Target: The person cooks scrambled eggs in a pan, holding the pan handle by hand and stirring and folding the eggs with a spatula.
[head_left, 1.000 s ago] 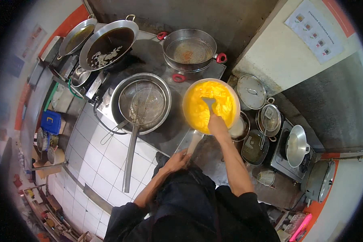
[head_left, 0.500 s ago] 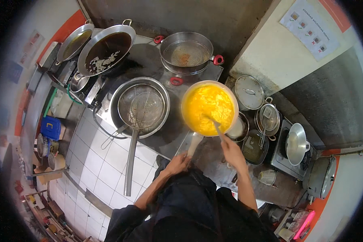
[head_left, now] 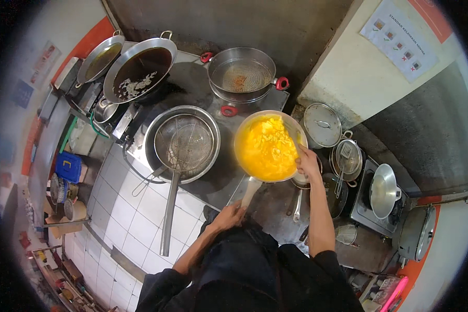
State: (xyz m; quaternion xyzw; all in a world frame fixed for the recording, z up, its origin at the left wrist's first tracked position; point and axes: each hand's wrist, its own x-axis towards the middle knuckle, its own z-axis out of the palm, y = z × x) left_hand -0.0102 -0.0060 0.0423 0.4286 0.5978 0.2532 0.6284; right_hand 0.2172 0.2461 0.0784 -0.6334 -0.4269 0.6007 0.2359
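Note:
A light-coloured frying pan [head_left: 251, 192] holds bright yellow, partly set scrambled egg [head_left: 270, 148]. My left hand [head_left: 230, 216] is wrapped round the pan's handle, close to my body. At the pan's right rim, my right hand [head_left: 309, 164] grips a spatula [head_left: 298, 139], only a short part of which shows. Its blade reaches in along the right side of the egg. Loose yellow curds sit in runnier egg, heaped toward the pan's far side.
Left of the pan, a long-handled strainer [head_left: 169, 213] rests across a metal bowl [head_left: 149, 148]. A perforated pot [head_left: 243, 62] with red handles stands behind. Woks of dark oil [head_left: 112, 78] are far left. Lidded pots [head_left: 322, 125] and a white wok [head_left: 384, 190] stand right.
My right hand has moved right and farther away, carrying the spatula from the pan's near part to its right rim. The egg has shifted and bunched differently. My left hand keeps the handle.

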